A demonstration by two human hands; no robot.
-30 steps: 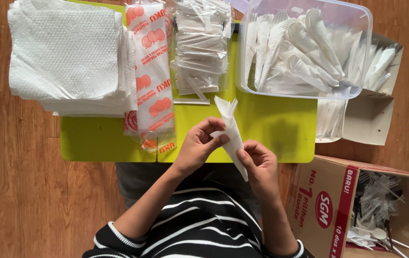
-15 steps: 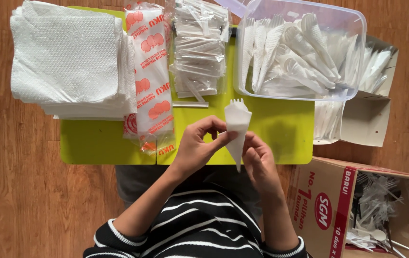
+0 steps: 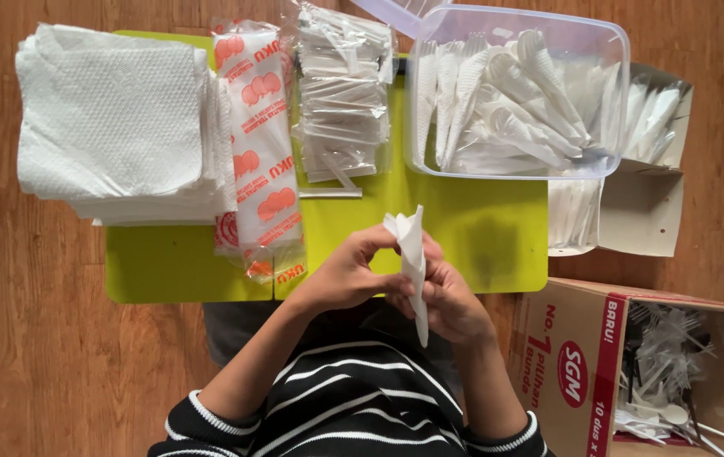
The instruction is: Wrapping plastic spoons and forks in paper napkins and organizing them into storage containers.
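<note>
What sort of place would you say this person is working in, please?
Probably a home or small-shop packing spot on a wooden floor: a low green table carries a stack of paper napkins and a clear tub of rolled napkin cones. A cardboard box of plastic cutlery stands alongside.

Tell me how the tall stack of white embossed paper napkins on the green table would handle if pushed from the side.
The stack of white embossed paper napkins probably feels light and soft. Its layers sit unevenly at the edges, so a sideways push would likely shear or fan the sheets. Gripped at one corner, it would probably droop, since nothing binds it.
</note>
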